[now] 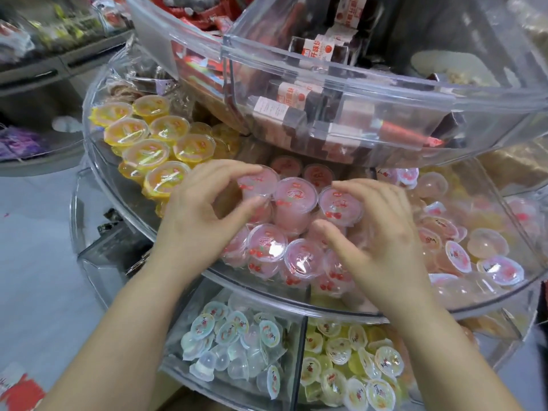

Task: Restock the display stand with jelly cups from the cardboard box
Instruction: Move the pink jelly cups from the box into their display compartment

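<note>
Both hands in the middle tier, setting pink cups in a row.

Nearest, bottom tier (237, 292) w/ clear & yellow cups, untouched. My left hand (201, 215) pinches one pink jelly cup (255, 185), right hand (382, 229) curls round another pink cup (341, 206); lids up so labels show, packed tight to fit more. Yellow cups (148, 137) beyond left. Cardboard box not in view.

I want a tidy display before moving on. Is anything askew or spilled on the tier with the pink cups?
Nothing spilled. In the right compartment, pale cups lie jumbled, several tipped on their sides or dome up, unlike the upright pink cups and yellow cups.
</note>
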